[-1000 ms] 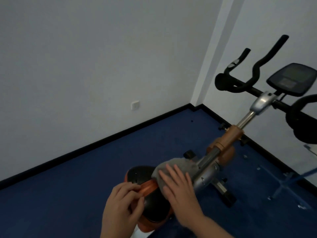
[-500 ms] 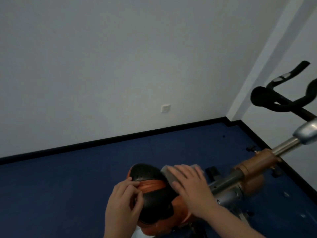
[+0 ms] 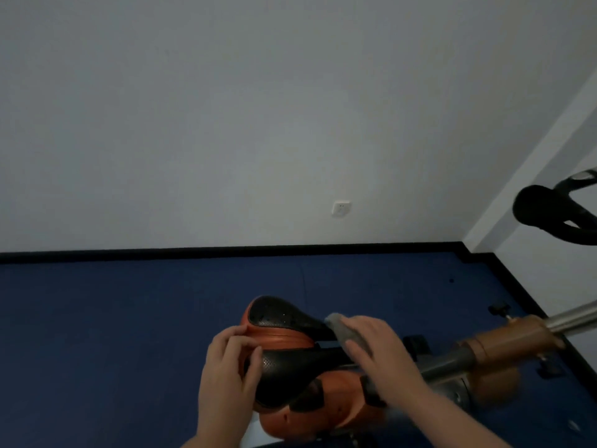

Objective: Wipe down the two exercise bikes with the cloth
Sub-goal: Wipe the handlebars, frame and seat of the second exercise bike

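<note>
The saddle (image 3: 284,347), black perforated with an orange band, is seen lying with its long axis left to right, nose toward the frame (image 3: 504,347) on the right. Its left, wide end is gripped by the curled fingers of the left hand (image 3: 226,376). The grey cloth (image 3: 342,328) is pressed on the saddle's nose under the flat, straight fingers of the right hand (image 3: 381,354).

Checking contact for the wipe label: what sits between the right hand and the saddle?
In the head view, the grey cloth lies under the right hand, pressed against the narrow end of the saddle. The left hand grips the saddle's wide end bare.
</note>
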`<state>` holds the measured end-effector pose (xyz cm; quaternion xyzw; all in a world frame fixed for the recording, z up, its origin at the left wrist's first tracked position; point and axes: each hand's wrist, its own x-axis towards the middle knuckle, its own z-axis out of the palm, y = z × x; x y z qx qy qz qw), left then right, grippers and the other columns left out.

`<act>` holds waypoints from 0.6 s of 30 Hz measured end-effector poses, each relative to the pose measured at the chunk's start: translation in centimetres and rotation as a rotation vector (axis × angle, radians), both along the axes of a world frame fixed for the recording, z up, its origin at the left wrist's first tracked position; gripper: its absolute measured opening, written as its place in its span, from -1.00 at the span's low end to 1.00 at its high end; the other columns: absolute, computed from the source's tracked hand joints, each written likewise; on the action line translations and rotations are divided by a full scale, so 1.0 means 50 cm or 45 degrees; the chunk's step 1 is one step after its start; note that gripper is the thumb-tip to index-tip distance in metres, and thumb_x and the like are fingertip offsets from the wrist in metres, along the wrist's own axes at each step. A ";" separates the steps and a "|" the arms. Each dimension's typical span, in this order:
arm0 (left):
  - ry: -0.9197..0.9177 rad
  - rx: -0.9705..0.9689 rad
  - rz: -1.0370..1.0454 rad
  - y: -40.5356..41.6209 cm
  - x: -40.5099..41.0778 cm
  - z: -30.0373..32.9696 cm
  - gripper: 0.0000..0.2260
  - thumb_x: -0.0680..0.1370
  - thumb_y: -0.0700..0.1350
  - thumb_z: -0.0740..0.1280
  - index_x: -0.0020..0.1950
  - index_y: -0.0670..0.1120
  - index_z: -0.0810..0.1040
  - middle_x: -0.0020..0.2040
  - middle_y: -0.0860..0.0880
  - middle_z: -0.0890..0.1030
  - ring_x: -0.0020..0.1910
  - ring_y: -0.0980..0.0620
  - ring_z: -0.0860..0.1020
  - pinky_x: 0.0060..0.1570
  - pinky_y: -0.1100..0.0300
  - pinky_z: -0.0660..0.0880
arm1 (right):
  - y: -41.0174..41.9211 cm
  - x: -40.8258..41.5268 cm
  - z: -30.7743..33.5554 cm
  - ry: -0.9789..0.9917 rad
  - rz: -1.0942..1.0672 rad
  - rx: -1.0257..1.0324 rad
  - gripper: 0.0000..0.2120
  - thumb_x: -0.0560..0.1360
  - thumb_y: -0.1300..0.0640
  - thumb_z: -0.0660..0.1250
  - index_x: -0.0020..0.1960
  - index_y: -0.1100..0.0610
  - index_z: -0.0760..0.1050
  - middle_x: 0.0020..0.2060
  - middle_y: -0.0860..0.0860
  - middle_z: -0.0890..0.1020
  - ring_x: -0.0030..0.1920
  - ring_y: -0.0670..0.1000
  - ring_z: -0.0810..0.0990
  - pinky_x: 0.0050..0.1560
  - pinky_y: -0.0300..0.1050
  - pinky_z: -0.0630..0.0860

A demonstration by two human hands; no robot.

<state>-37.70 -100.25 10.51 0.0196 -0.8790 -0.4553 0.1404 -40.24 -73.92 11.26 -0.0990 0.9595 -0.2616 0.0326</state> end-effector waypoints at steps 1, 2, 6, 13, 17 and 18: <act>0.003 -0.020 0.000 0.000 0.001 -0.001 -0.85 0.50 -0.14 0.39 -0.09 0.12 0.50 0.18 0.32 0.36 0.18 0.32 0.37 0.06 0.21 0.36 | 0.014 -0.005 0.008 -0.058 -0.033 -0.102 -0.79 0.60 -0.16 0.14 0.22 -0.27 0.39 0.09 -0.32 0.47 0.15 -0.20 0.42 0.16 -0.19 0.38; 0.004 -0.029 0.006 0.001 0.002 -0.002 -0.86 0.51 -0.13 0.38 -0.08 0.12 0.50 0.18 0.32 0.36 0.17 0.31 0.38 0.07 0.20 0.38 | 0.015 -0.013 0.016 -0.102 -0.070 -0.133 -0.89 0.59 -0.18 0.15 0.09 -0.27 0.40 -0.03 -0.27 0.51 0.03 -0.19 0.46 0.00 -0.18 0.43; -0.139 0.060 0.051 0.016 0.011 0.006 -0.76 0.57 -0.01 0.25 0.15 0.28 0.34 0.25 0.33 0.30 0.22 0.21 0.40 0.16 0.12 0.42 | -0.071 -0.060 0.022 0.041 -0.051 0.339 -0.73 0.62 -0.20 -0.04 -0.05 -0.11 0.35 -0.18 -0.10 0.56 -0.19 -0.04 0.55 -0.23 -0.04 0.41; -0.436 -0.042 -0.033 0.016 0.006 0.011 -0.51 0.65 0.12 -0.02 0.55 0.19 -0.13 0.55 0.21 0.03 0.46 0.16 0.16 0.44 0.13 0.19 | -0.155 -0.064 0.025 0.033 0.213 0.238 -0.53 0.65 -0.16 -0.10 0.53 -0.30 -0.14 0.50 -0.28 0.13 0.46 -0.18 0.19 0.44 -0.22 0.08; -0.497 -0.039 -0.079 0.009 0.001 0.017 -0.48 0.64 0.16 -0.02 0.55 0.19 -0.18 0.56 0.20 0.05 0.45 0.13 0.18 0.42 0.12 0.20 | -0.107 -0.081 0.035 -0.118 0.310 0.212 -0.57 0.64 -0.19 -0.11 0.42 -0.48 -0.20 0.45 -0.24 0.29 0.40 -0.16 0.30 0.34 -0.22 0.21; -0.509 -0.031 -0.078 0.007 0.001 0.017 -0.47 0.64 0.18 -0.02 0.55 0.20 -0.17 0.55 0.20 0.06 0.47 0.11 0.18 0.43 0.08 0.21 | -0.119 -0.098 0.041 -0.190 0.239 0.234 -0.58 0.64 -0.20 -0.13 0.46 -0.44 -0.13 0.35 -0.13 0.46 0.28 -0.06 0.46 0.24 -0.12 0.35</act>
